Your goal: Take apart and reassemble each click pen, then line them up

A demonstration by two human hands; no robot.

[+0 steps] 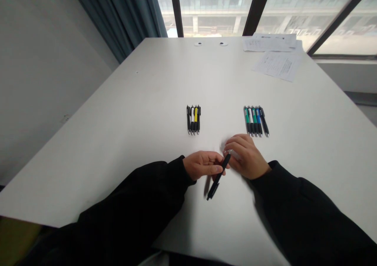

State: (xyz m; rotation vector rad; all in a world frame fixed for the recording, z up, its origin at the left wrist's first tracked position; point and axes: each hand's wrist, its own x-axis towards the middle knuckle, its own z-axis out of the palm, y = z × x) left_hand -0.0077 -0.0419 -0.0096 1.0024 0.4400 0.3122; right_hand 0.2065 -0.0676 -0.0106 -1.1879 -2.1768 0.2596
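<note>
Apparently free gap between left pens (195, 119) and right hand (245, 157)

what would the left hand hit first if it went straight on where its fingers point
Probably the right hand, just beyond the black pen in the left hand; the depth between them is hard to judge from this view.

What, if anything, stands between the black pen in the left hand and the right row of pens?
The right hand does: it is between the upper end of the black pen and the near ends of the right row of pens.
</note>
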